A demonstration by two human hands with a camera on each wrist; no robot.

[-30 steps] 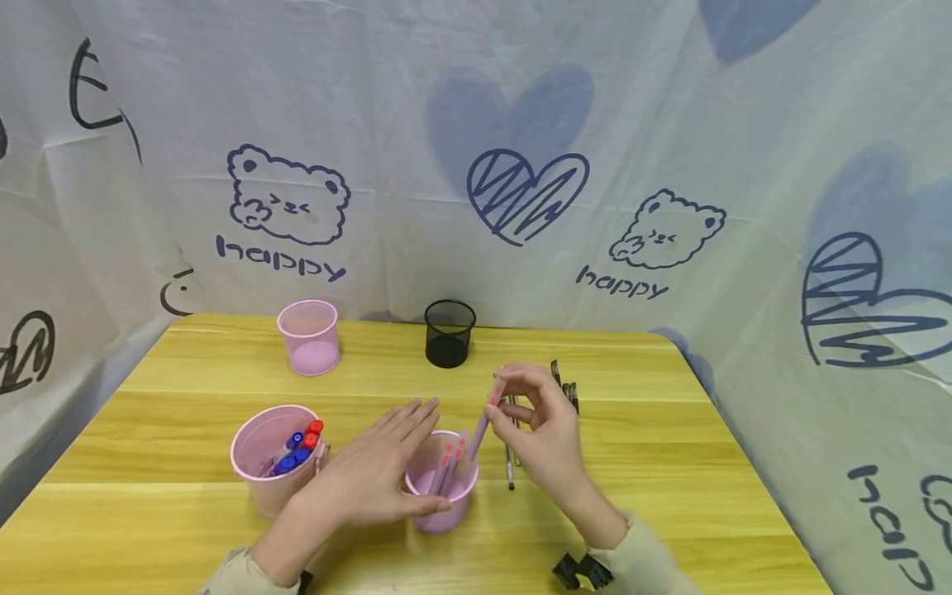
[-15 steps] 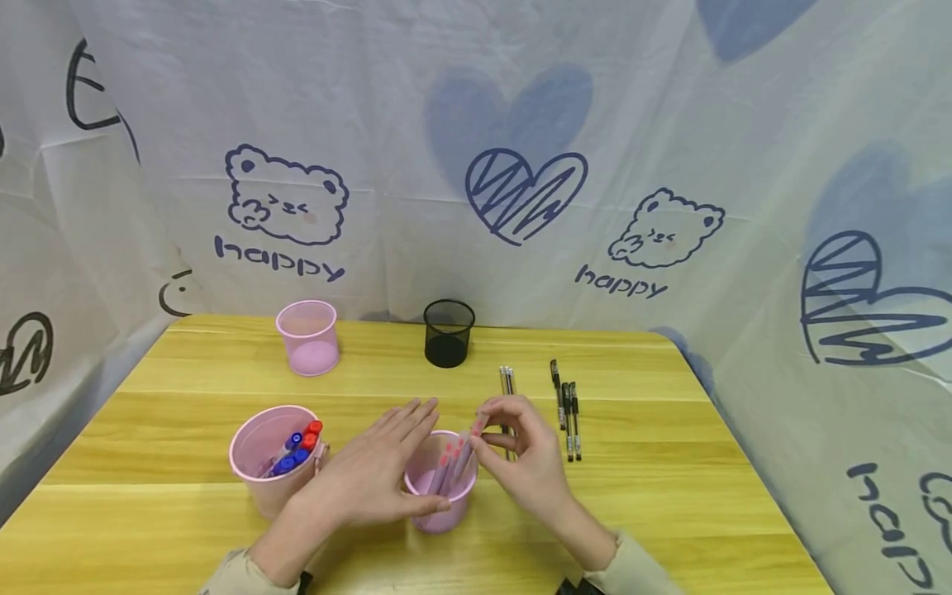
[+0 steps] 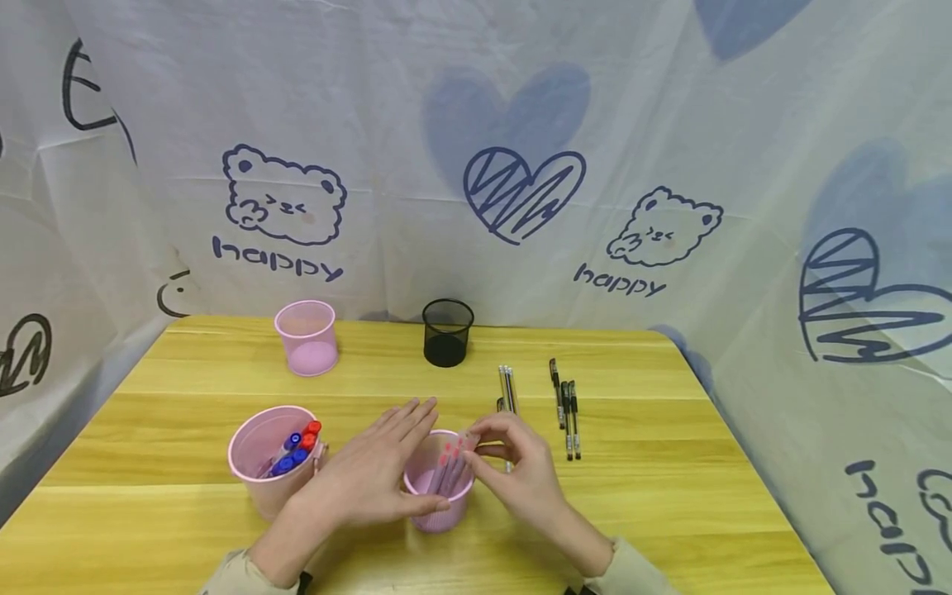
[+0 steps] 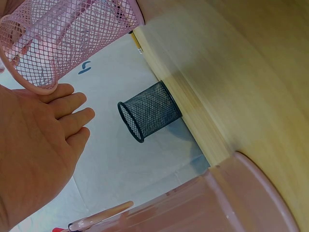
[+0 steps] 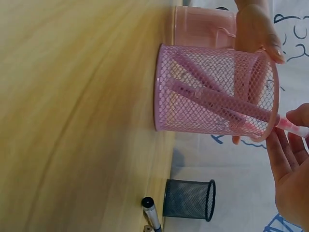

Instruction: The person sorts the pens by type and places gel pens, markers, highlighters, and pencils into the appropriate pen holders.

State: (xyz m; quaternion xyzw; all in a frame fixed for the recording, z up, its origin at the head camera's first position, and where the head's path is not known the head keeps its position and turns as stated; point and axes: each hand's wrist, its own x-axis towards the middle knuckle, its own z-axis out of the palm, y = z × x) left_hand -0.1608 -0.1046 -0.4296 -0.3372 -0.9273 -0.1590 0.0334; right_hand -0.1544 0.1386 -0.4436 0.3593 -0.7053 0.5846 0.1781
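A pink mesh pen cup (image 3: 440,521) stands near the table's front, holding several slim pink pens (image 3: 445,468). My right hand (image 3: 524,473) pinches one pink pen (image 5: 286,124) near its upper end between thumb and fingers; the pen's lower part is inside the mesh. Its kind beyond a pink barrel with a red and whitish end is unclear. My left hand (image 3: 372,471) is at the cup's left side, fingers straight along the far rim and thumb across the near rim. The left palm (image 4: 34,150) shows bare, with nothing gripped in it.
Left is a pink bucket (image 3: 260,487) with red- and blue-capped pens (image 3: 290,457). At the back stand another pink cup (image 3: 307,339) and a black mesh cup (image 3: 447,335). Pencils (image 3: 508,384) and black pens (image 3: 571,417) lie right on the wooden table (image 3: 669,496).
My right hand has moved left and down, bringing the pink pen from the cup's right rim down into the cup beside the others. The left hand has stayed in place.
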